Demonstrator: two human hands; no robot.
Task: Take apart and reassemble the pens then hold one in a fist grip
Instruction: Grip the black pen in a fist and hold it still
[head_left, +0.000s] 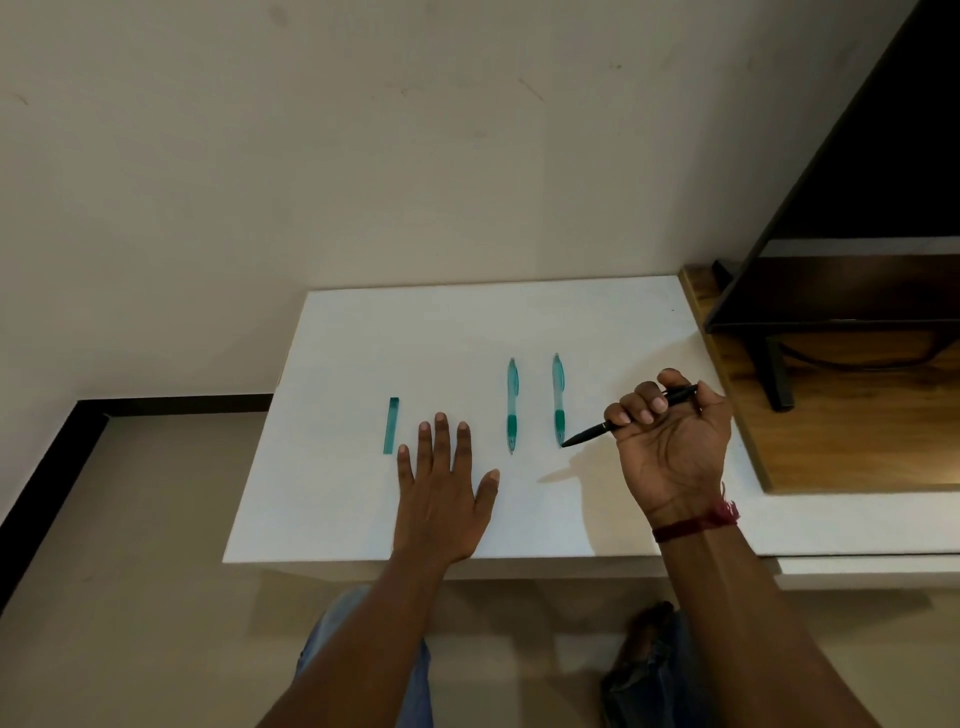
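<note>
Black pen (592, 431) sits in the right hand (675, 447), right of centre frame. The fingers (647, 402) are curled round the barrel, with the tip pointing down-left. The tip is off the table (363, 338), judging by its shadow. It's close to the second teal pen (559, 400); can't tell if they touch.

That reads as a fist grip, so the last step looks reached or nearly so. The black pen looks whole.

First teal pen (512, 405) and the second lie parallel mid-frame, both apparently assembled, with no hand on them.

Teal strip (390, 425) lies apart, left of centre. Can't tell if it's a leftover pen part; if it is, reassembly isn't finished.

Left hand (441, 493) is flat on the table between the strip and the first teal pen, fingers straight and spread, holding nothing.

TV (857, 208) on a wood stand (857, 441), right of frame.
</note>
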